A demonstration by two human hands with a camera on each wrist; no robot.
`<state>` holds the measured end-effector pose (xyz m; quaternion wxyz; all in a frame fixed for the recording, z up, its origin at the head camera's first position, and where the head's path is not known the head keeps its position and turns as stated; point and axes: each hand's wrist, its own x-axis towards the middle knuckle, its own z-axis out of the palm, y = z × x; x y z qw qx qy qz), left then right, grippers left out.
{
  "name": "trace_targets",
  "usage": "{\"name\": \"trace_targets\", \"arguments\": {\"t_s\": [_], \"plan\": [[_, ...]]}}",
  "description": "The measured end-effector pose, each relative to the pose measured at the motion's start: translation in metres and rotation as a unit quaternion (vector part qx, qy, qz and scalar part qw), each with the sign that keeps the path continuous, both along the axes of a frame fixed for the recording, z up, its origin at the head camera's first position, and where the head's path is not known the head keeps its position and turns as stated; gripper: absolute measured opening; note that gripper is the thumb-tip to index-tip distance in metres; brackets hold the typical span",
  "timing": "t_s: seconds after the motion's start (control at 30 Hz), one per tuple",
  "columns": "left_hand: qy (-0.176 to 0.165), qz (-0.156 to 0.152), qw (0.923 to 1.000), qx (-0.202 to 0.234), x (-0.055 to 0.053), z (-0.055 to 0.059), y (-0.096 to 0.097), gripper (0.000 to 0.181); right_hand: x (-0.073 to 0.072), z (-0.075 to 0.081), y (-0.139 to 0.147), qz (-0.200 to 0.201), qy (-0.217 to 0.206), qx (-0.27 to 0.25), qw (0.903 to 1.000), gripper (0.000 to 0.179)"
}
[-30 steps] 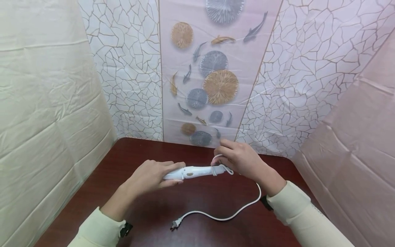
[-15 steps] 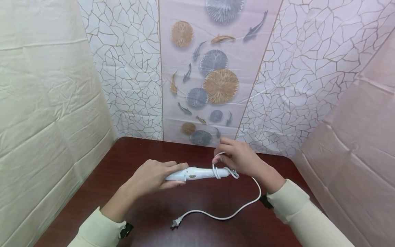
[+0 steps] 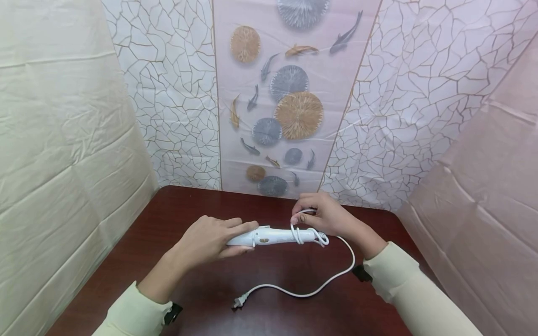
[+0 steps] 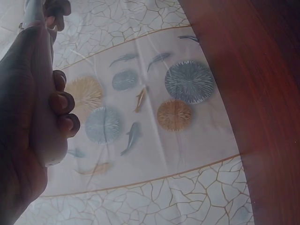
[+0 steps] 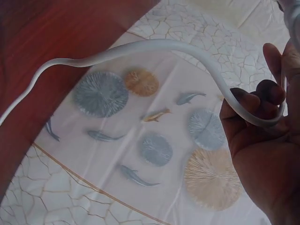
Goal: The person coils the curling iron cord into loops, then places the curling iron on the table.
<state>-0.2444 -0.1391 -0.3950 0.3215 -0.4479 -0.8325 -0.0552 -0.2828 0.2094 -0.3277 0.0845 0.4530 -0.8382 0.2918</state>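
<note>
"In the head view, where's the white tool (image 3: 275, 235)?"
"Over the bench (image 3: 210, 289), in the left hand (image 3: 210, 240). The cord (image 3: 297, 295) loops round its end, near the right hand (image 3: 323, 215)."
"Left wrist view?"
"That hand is wrapped round the tool. Hold it steady."
"Right wrist view?"
"That hand is bent, pinching the cord. I'd pull gently (no yanking!) and lay loops side by side."

No text, brand, number or sign can be read on the white appliance (image 3: 277, 235) or anywhere else
</note>
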Motion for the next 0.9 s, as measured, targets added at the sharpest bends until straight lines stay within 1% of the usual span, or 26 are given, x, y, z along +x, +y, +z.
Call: {"name": "trace_targets", "arguments": {"t_s": [0.17, 0.27, 0.33, 0.47, 0.57, 0.63, 0.7, 0.8, 0.83, 0.9], "plan": [[0.011, 0.001, 0.9999, -0.004, 0.001, 0.003, 0.0, 0.056, -0.004, -0.007, 0.003, -0.005, -0.085, -0.001, 0.9964, 0.011], [0.009, 0.002, 1.0, -0.002, 0.001, 0.004, 0.001, 0.055, -0.005, -0.008, 0.005, -0.006, -0.124, 0.007, 0.9922, 0.014], [0.007, 0.002, 1.0, 0.005, 0.0, 0.004, 0.001, 0.055, -0.006, -0.009, 0.007, -0.002, -0.143, 0.009, 0.9897, 0.014], [0.009, 0.001, 0.9998, 0.018, -0.001, 0.006, 0.002, 0.057, -0.008, -0.01, 0.008, 0.018, -0.171, -0.004, 0.9851, 0.017], [0.012, 0.003, 0.9997, 0.02, -0.002, 0.007, 0.001, 0.057, -0.01, -0.015, 0.009, 0.026, -0.188, -0.016, 0.9816, 0.019], [0.013, 0.007, 0.9997, 0.022, -0.002, 0.006, 0.001, 0.057, -0.01, -0.021, 0.009, 0.027, -0.194, -0.025, 0.9803, 0.019], [0.013, 0.014, 0.9995, 0.024, -0.002, 0.006, 0.0, 0.057, -0.011, -0.028, 0.009, 0.031, -0.19, -0.035, 0.9807, 0.018], [0.014, 0.026, 0.9992, 0.028, -0.002, 0.007, 0.0, 0.058, -0.009, -0.037, 0.008, 0.03, -0.197, -0.053, 0.9785, 0.024], [0.014, 0.029, 0.9991, 0.029, -0.002, 0.007, -0.001, 0.058, -0.007, -0.04, 0.007, 0.028, -0.205, -0.06, 0.9764, 0.025], [0.012, 0.037, 0.9988, 0.032, -0.001, 0.006, -0.001, 0.057, -0.003, -0.045, 0.004, 0.012, -0.226, -0.074, 0.9712, 0.023]]}}
